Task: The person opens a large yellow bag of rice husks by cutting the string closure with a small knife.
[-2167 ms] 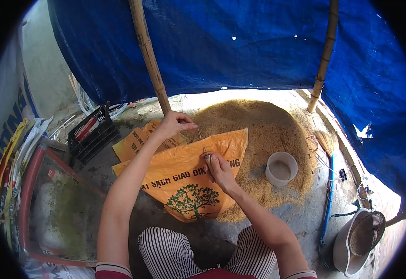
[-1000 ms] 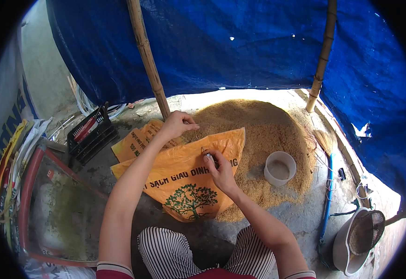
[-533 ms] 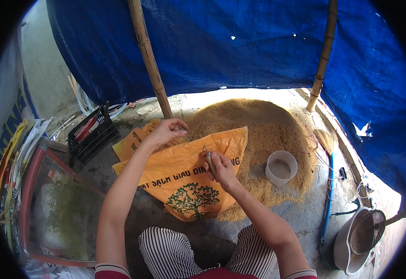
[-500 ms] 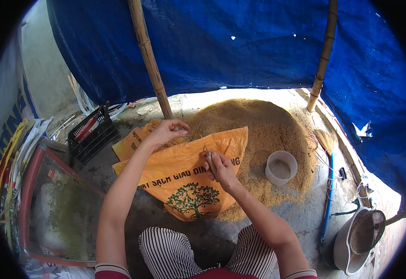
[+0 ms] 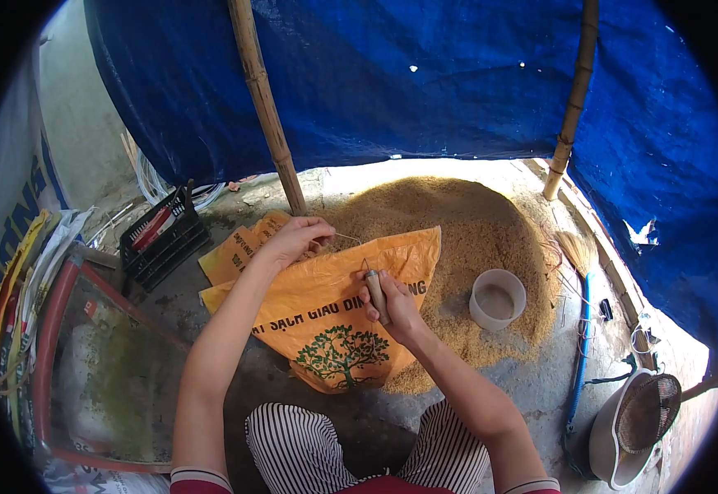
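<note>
An orange printed sack [image 5: 334,313] with a green tree picture lies across the middle, over the edge of a heap of grain husks. My right hand [image 5: 393,303] is closed round the handle of a small hooked tool [image 5: 377,296], whose thin metal tip points up over the sack's front. At the sack's upper left edge, my left hand [image 5: 303,237] pinches a thin string [image 5: 347,237] that runs right to the sack's top edge. More orange sacking [image 5: 239,249] lies behind my left forearm.
A white tub [image 5: 497,298] sits on the husk heap [image 5: 457,206]. Black crate [image 5: 165,239] and framed screen [image 5: 104,370] are at left. A blue-handled brush [image 5: 583,329], a white basin [image 5: 614,436] and a sieve [image 5: 651,412] are at right. Bamboo poles [image 5: 264,99] stand before a blue tarp [image 5: 416,74].
My left hand has closed its fingers more and shifted slightly, and the string now slants down to the sack. My right hand and the tool have barely moved.
</note>
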The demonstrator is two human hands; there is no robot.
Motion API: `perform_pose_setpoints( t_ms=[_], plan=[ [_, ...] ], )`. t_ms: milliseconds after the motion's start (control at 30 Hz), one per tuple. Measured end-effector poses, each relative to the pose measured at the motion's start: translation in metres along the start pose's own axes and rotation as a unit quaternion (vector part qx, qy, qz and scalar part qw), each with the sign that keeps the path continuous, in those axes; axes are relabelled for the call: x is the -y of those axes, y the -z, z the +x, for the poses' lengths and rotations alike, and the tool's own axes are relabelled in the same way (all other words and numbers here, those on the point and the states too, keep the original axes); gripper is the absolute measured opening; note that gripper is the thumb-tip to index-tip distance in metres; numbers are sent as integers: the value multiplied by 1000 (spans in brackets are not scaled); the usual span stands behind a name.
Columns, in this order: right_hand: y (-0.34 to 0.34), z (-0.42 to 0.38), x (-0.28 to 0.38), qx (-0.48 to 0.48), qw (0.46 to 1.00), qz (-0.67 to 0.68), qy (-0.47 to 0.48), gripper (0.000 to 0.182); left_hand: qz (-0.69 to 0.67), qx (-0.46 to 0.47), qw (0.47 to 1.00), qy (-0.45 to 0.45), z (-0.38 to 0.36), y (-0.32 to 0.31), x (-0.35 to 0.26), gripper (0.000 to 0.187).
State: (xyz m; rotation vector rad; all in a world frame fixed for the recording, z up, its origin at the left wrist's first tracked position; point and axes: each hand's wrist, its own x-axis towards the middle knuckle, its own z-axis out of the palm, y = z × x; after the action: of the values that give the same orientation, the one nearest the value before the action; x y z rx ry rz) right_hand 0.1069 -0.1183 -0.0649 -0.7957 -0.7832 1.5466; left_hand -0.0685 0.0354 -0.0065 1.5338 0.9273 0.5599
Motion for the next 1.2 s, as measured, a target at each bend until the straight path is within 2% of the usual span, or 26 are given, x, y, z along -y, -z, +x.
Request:
perform_pose_setpoints(
  t_ms=[67, 100, 167, 200, 300, 367, 400, 467, 567, 700, 767, 800, 867, 1000, 1100, 1167, 1200],
  plan=[
    [0, -1, 1, 0, 1000, 8, -3, 41, -184, 16, 983, -5, 1, -3, 0, 12],
    [1, 0, 0, -1, 1000, 8, -4, 41, -184, 16, 983, -5, -3, -8, -7, 12],
    [3, 2, -2, 8, 1000, 18, -3, 39, -322, 13, 947, 10, -17, -20, -27, 11],
    [3, 2, -3, 8, 1000, 18, -4, 39, -322, 13, 947, 11, -14, -17, -22, 11],
    [3, 3, -3, 1, 999, -21, 36, 36, -287, 60, 956, -13, -4, -15, -13, 15],
    [-1, 2, 1, -10, 999, -23, 34, 33, -39, -5, 996, -76, -8, -24, -18, 29],
    [-1, 3, 0, -10, 999, -23, 34, 33, -39, -5, 996, -76, -8, -27, -18, 29],
    [-1, 5, -3, -22, 998, -43, 46, 30, 159, -37, 972, -170, -10, -32, -16, 47],
    [-5, 3, -1, -25, 999, 1, 28, 27, 242, -45, 953, -176, -23, -40, -23, 57],
    [-14, 1, -2, -51, 997, -53, 34, 26, 274, -67, 941, -185, -32, -47, -27, 49],
    [-14, 2, -8, -68, 987, -122, 82, 27, 341, -99, 898, -262, -32, -48, -22, 38],
    [-16, 2, -9, -67, 987, -122, 82, 27, 341, -99, 898, -261, -32, -49, -18, 38],
    [-19, 3, -11, -85, 979, -149, 108, 27, 346, -158, 869, -318, -33, -53, -10, 29],
    [-17, 4, -18, -71, 980, -146, 120, 30, 333, -186, 870, -313, -30, -62, -2, 25],
    [-18, -1, -13, -49, 984, -140, 97, 36, 346, -221, 859, -305, -27, -69, 0, 21],
    [-21, -3, -4, -58, 995, -78, 29, 37, 346, -260, 850, -300, -24, -72, 1, 20],
    [-19, -3, 2, -58, 995, -77, 28, 37, 346, -259, 851, -299, -20, -73, 4, 20]
  ],
)
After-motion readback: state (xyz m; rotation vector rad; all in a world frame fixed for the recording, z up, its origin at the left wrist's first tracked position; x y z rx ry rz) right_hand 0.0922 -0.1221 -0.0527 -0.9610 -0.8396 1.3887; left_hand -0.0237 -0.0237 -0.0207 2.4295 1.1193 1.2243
